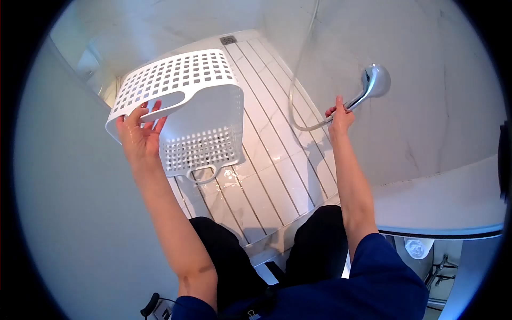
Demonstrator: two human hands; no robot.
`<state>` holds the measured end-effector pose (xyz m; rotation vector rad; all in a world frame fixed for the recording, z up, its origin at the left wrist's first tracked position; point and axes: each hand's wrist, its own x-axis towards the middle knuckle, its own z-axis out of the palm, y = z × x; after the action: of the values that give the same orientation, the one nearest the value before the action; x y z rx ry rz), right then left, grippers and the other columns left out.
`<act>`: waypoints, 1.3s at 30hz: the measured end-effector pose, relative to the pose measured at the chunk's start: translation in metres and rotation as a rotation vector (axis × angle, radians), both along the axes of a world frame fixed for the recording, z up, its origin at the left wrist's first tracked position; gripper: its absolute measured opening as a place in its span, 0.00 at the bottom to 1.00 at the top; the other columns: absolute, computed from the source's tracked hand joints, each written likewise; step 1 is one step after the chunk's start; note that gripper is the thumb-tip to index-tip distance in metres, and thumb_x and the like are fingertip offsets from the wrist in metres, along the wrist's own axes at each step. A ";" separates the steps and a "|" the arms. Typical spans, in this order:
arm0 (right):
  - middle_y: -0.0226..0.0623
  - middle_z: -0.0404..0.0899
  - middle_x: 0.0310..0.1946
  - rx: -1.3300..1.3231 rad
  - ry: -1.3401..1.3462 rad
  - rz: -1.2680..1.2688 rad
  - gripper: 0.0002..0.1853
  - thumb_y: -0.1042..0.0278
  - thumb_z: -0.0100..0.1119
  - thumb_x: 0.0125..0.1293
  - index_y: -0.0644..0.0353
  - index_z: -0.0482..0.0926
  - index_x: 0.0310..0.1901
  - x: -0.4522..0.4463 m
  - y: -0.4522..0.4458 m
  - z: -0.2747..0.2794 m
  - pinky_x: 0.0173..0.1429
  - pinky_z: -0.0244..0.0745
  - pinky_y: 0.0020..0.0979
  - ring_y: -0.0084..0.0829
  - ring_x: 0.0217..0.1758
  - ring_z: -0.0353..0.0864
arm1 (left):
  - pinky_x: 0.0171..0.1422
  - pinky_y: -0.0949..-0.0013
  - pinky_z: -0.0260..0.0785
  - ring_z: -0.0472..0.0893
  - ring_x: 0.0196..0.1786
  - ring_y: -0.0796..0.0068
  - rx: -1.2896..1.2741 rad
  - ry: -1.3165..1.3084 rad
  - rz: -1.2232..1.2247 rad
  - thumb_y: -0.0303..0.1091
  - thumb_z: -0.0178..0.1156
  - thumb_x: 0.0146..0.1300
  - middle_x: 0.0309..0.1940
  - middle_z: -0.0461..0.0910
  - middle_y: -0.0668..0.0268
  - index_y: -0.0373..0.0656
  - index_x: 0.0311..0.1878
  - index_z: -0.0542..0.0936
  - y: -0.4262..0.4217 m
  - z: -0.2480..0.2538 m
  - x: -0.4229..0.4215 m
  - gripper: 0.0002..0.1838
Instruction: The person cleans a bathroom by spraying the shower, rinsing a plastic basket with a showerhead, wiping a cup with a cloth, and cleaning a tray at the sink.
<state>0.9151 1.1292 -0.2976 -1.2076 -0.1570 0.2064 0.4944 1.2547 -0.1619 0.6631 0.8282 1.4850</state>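
Lone head view — from above, facing forward, down at shower floor (272,176).

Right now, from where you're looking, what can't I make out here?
All in the head view:
Outer base of the white basket: hidden behind its own walls.
Upper end of the hose: cut off by the top edge.
Spray holes of the shower head: too small or turned away to tell.
Openings in the drain: too small and blurred.
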 end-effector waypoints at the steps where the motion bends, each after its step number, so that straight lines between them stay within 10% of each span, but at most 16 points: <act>1: 0.35 0.69 0.13 0.029 0.053 -0.024 0.21 0.57 0.67 0.56 0.60 0.66 0.20 0.001 -0.001 -0.001 0.16 0.66 0.30 0.27 0.12 0.66 | 0.49 0.44 0.73 0.75 0.50 0.43 0.005 -0.044 -0.059 0.17 0.54 0.46 0.53 0.68 0.47 0.45 0.63 0.51 -0.004 0.000 0.001 0.39; 12: 0.35 0.68 0.17 0.037 0.843 0.012 0.18 0.57 0.66 0.57 0.59 0.66 0.27 -0.066 -0.060 -0.138 0.25 0.73 0.36 0.32 0.19 0.71 | 0.61 0.36 0.64 0.56 0.64 0.29 0.390 -0.360 -0.362 0.06 0.44 0.43 0.66 0.46 0.38 0.52 0.70 0.35 -0.005 -0.014 -0.027 0.52; 16: 0.35 0.68 0.18 -0.107 1.052 0.289 0.18 0.59 0.68 0.54 0.57 0.67 0.28 -0.089 -0.088 -0.215 0.25 0.75 0.40 0.34 0.20 0.72 | 0.33 0.79 0.71 0.48 0.70 0.36 0.440 -0.428 -0.527 0.07 0.38 0.48 0.68 0.41 0.37 0.39 0.70 0.38 -0.021 0.005 -0.033 0.44; 22: 0.33 0.71 0.25 -0.326 1.160 0.619 0.21 0.50 0.69 0.52 0.53 0.70 0.36 -0.164 -0.075 -0.247 0.36 0.76 0.52 0.37 0.28 0.77 | 0.32 0.82 0.68 0.71 0.57 0.66 0.276 -1.020 -1.035 0.09 0.39 0.54 0.69 0.38 0.38 0.33 0.70 0.40 -0.037 0.052 0.041 0.39; 25: 0.33 0.71 0.27 -0.274 1.149 0.708 0.22 0.49 0.69 0.52 0.54 0.70 0.38 -0.182 -0.055 -0.226 0.37 0.77 0.53 0.36 0.28 0.76 | 0.29 0.82 0.70 0.52 0.71 0.51 0.232 -0.983 -1.116 0.08 0.38 0.51 0.70 0.36 0.41 0.30 0.69 0.37 -0.061 0.071 0.093 0.40; 27: 0.33 0.71 0.28 -0.249 1.123 0.710 0.23 0.49 0.68 0.52 0.55 0.70 0.40 -0.192 -0.048 -0.211 0.38 0.78 0.54 0.35 0.29 0.76 | 0.29 0.81 0.69 0.72 0.58 0.51 0.244 -0.890 -1.116 0.10 0.42 0.54 0.67 0.41 0.34 0.34 0.69 0.38 -0.076 0.073 0.125 0.40; 33: 0.36 0.71 0.31 -0.233 1.002 0.771 0.27 0.49 0.66 0.55 0.61 0.67 0.45 -0.192 -0.053 -0.188 0.38 0.78 0.55 0.35 0.32 0.76 | 0.40 0.78 0.77 0.69 0.57 0.34 0.044 -0.519 -0.990 0.15 0.44 0.53 0.59 0.57 0.34 0.28 0.60 0.52 -0.129 0.010 0.236 0.28; 36: 0.37 0.73 0.28 -0.295 0.943 0.888 0.21 0.52 0.65 0.57 0.61 0.70 0.38 -0.193 -0.054 -0.177 0.39 0.78 0.52 0.35 0.28 0.76 | 0.65 0.37 0.58 0.69 0.57 0.35 -0.328 -0.685 -1.114 0.34 0.50 0.66 0.49 0.69 0.42 0.33 0.57 0.58 -0.145 -0.089 0.298 0.22; 39: 0.38 0.75 0.24 -0.252 0.943 0.966 0.16 0.56 0.63 0.59 0.61 0.72 0.30 -0.190 -0.038 -0.176 0.39 0.77 0.50 0.36 0.24 0.76 | 0.40 0.57 0.78 0.77 0.50 0.44 0.002 -0.446 -1.341 0.25 0.47 0.63 0.54 0.71 0.44 0.44 0.68 0.47 -0.178 -0.079 0.304 0.32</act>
<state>0.7255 1.0910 -0.4738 -1.0817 0.1345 1.6392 0.7981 1.0769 -0.2413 0.6304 -0.0614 0.3509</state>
